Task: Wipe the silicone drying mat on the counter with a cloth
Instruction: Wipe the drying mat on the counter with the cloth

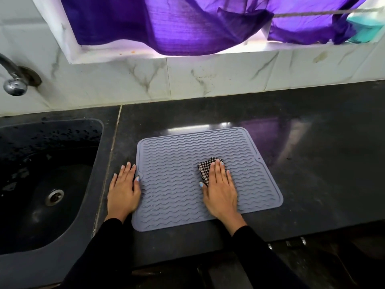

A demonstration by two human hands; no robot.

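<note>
Grey silicone drying mat (pixel 177 163) lies flat on the dark tabletop (pixel 312 163), centre frame. Right hand (pixel 219 190), fingers straight, presses a checked cloth (pixel 203 170) onto it. Left hand (pixel 124 190), flat, pins the mat's left edge. Risks: mat creeping or buckling if that hand lifts; ridges snagging the cloth.

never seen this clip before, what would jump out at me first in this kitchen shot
The grey wavy-ribbed silicone mat on the dark counter, with the right hand pressing a black-and-white checked cloth flat on it. The left hand rests flat at the mat's left edge. Behind, a vivid purple curtain hangs over the window; a black sink sits left.
</note>
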